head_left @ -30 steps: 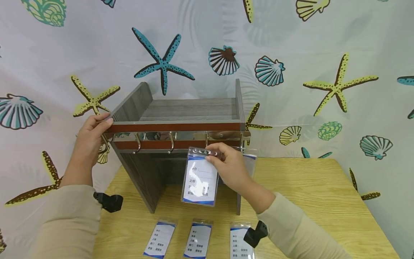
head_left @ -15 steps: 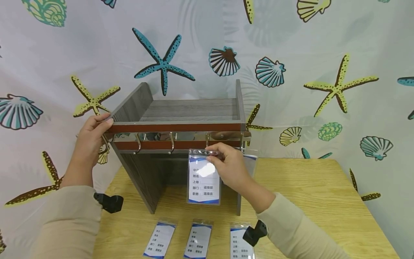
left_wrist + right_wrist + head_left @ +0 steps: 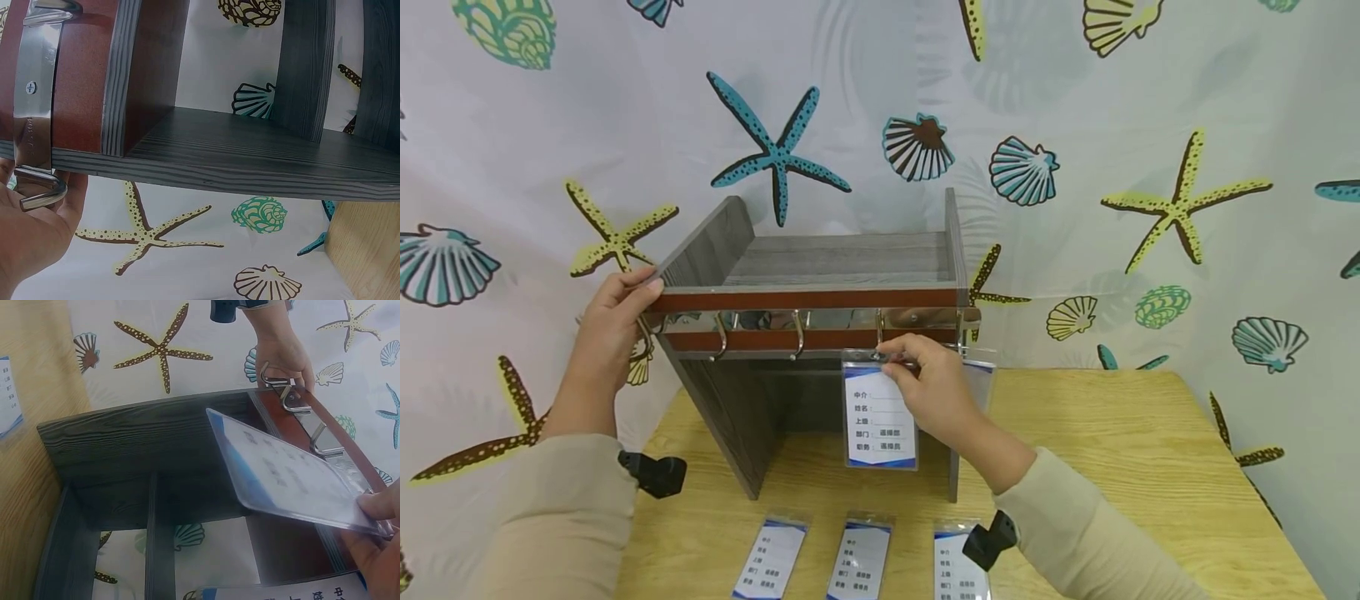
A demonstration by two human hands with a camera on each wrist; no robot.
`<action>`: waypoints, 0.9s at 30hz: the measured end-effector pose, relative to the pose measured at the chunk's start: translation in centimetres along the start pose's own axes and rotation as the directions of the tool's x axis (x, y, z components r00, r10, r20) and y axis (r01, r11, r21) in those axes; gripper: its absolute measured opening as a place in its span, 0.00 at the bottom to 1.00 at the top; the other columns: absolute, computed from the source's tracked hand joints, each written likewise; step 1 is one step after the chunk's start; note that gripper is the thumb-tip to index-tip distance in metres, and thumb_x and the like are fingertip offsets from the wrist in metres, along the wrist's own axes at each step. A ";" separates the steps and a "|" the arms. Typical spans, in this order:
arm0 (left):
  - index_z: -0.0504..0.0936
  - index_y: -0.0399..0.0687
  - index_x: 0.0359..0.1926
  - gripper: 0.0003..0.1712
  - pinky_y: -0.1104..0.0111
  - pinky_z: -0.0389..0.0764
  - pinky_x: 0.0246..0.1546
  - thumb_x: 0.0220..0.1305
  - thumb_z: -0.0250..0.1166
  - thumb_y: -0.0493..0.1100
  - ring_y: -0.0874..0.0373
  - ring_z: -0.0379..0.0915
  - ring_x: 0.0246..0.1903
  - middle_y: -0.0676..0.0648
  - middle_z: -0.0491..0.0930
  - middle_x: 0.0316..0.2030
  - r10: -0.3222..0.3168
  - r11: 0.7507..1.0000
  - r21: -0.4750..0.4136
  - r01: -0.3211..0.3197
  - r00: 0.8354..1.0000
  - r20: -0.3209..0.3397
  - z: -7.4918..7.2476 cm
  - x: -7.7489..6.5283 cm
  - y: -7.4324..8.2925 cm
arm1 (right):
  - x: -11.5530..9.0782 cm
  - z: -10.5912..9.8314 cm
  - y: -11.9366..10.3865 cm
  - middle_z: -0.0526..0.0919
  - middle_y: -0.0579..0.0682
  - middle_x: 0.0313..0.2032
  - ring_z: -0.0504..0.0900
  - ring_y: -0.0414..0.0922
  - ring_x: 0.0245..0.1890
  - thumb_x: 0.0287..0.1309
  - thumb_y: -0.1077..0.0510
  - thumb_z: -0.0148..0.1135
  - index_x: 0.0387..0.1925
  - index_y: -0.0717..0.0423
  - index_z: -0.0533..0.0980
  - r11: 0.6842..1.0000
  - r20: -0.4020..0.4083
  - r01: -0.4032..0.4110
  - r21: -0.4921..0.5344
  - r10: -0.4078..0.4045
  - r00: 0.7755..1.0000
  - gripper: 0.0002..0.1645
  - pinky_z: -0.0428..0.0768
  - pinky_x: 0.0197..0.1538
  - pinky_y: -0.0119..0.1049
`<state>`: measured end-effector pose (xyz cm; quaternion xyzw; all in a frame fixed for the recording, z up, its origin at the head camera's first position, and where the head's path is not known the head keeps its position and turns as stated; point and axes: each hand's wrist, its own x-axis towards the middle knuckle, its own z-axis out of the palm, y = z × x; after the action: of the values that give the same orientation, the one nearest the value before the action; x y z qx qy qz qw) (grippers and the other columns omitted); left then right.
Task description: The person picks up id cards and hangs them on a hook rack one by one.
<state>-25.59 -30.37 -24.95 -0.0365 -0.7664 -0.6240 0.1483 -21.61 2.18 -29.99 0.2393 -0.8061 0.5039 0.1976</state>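
My right hand (image 3: 934, 385) pinches a clear-sleeved ID badge (image 3: 882, 425) by its top edge, thumb against curled fingers; the badge hangs upright at the tip of the 4th hook from the left (image 3: 880, 322); my left hand (image 3: 610, 325) grips the front left corner of the grey wood-grain hook rack (image 3: 850, 257), I think to steady it; I judge the step in hand to be hooking this badge, though I cannot tell whether the tip is through its slot; the next move calls for seating that slot before loosening the pinch; 3 loose badges (image 3: 861, 557) lie on the wooden table (image 3: 1097, 467).
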 end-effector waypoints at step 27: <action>0.66 0.54 0.55 0.22 0.57 0.45 0.57 0.60 0.54 0.50 0.59 0.58 0.50 0.59 0.65 0.42 0.031 0.997 -0.069 -0.032 0.999 -0.012 0.2 -0.3 -0.3 | -0.1 0.9 1.5 0.73 0.45 0.32 0.70 0.39 0.31 0.53 0.68 0.54 0.36 0.54 0.75 0.999 -0.046 0.042 0.012 -0.041 0.998 0.09 0.70 0.29 0.30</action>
<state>-25.46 -30.19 -25.37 -0.0504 -0.7429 -0.6477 0.1611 -22.46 1.99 -31.48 0.2457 -0.7929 0.5103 0.2250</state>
